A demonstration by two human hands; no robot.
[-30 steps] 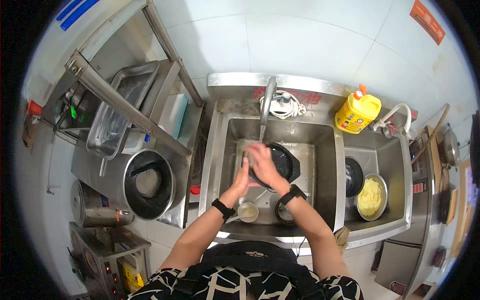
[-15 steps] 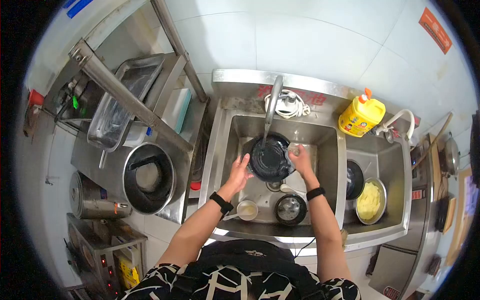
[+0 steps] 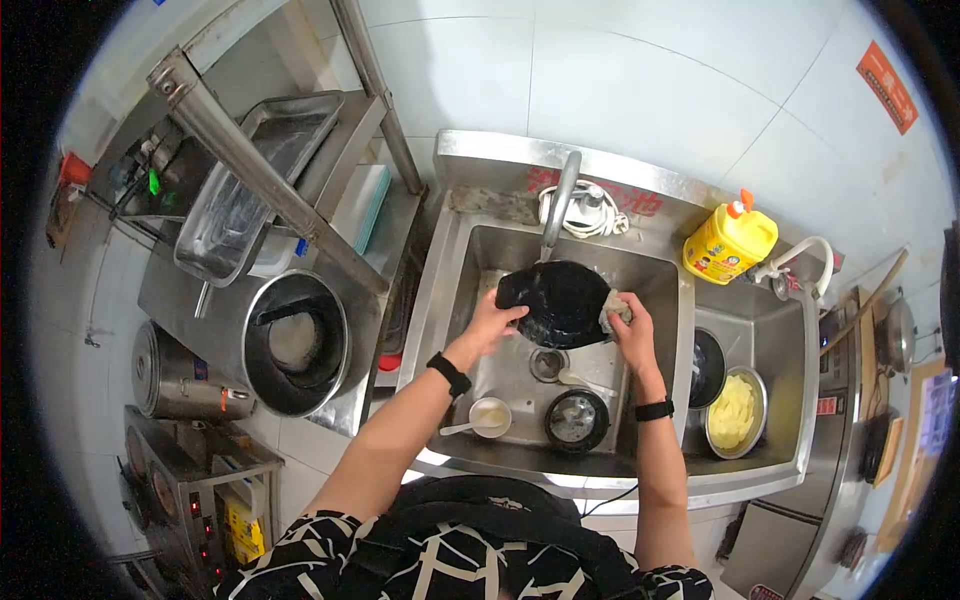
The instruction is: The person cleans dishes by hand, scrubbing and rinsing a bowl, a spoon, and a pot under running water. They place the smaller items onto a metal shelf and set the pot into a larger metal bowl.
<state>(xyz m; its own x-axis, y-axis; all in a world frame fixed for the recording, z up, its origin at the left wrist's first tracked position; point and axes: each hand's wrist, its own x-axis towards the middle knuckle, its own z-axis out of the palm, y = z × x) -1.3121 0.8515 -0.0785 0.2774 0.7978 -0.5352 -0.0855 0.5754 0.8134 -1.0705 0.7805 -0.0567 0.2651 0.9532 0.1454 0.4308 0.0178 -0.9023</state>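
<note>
A wet black bowl is tilted beneath the faucet over the large sink basin. My left hand is closed on its left rim, thumb on top. In my right hand is a crumpled greyish scrubber, touching the bowl's right edge; its exact kind is hard to tell. Below, on the basin floor, lie a small black round dish, a pale spoon by the drain, and a small white bowl with another spoon in it.
The right basin holds a black bowl and a metal bowl of yellow pieces. A yellow detergent jug stands on the sink ledge. To the left are a steel rack and a deep pot.
The black bowl has been tipped, its face now turned differently, and my left hand has closed over its rim. My right hand has shifted slightly right and down with the scrubber.
</note>
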